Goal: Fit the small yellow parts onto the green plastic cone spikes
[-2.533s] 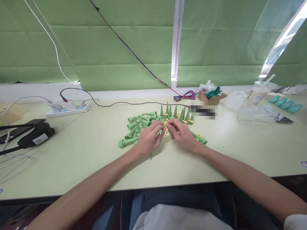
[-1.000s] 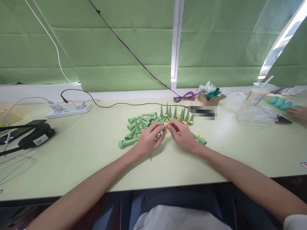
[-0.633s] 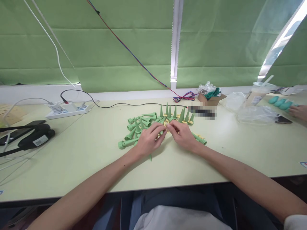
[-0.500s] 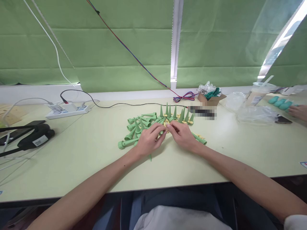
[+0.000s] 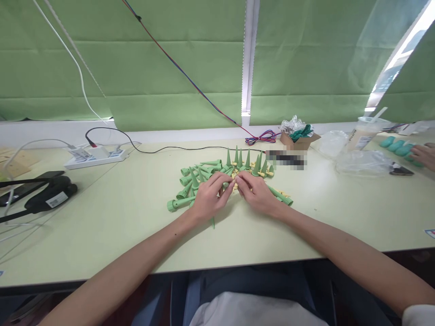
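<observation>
My left hand [image 5: 211,195] and my right hand [image 5: 254,191] meet at the fingertips in the middle of the table. Both are closed in a pinch, and a small yellow plastic piece [image 5: 234,181] shows between them, mostly hidden by the fingers. Behind the fingers lie more small yellow pieces [image 5: 235,172]. Several green plastic cones [image 5: 248,159] stand upright in a row, some with yellow pieces at their bases. Green spiked tubes with wide caps [image 5: 181,203] lie heaped beside my left hand. Another green spike [image 5: 282,196] lies by my right wrist.
A power strip [image 5: 97,158] and a black strapped device [image 5: 50,194] are on the left. At the back stand a small cardboard box [image 5: 299,141] and coiled wire [image 5: 267,137]. A plastic cup [image 5: 363,133], plastic bags, a phone [image 5: 401,169] and another person's hand [image 5: 424,155] near teal objects are on the right.
My fingertips have shifted slightly while staying together, and my left fingers have changed their pinch a little. The other person's hand on the right has moved over the teal objects.
</observation>
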The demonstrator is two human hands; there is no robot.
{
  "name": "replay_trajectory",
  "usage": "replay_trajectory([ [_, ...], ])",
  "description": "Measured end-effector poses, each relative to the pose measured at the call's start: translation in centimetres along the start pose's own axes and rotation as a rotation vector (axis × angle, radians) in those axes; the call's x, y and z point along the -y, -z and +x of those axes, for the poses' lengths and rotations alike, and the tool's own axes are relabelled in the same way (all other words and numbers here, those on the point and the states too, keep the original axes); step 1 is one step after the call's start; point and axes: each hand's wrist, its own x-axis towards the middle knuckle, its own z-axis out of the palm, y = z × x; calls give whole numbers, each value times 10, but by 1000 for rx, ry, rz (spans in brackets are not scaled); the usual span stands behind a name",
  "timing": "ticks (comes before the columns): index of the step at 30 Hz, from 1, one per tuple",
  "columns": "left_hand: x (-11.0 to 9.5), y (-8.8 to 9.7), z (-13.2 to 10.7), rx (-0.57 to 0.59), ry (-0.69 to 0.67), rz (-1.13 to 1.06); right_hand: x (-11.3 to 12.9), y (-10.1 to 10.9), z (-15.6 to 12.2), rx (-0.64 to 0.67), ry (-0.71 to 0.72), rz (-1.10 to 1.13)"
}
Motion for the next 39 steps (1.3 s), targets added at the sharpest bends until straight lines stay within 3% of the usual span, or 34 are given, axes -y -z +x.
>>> replay_trajectory([
  [25,0,-1,-3,51,-19,-36,-5,-1,2,-22,49,-127],
  [39,-3,-1,-1,31,110,-102,-2,-2,2,-38,-14,-73],
])
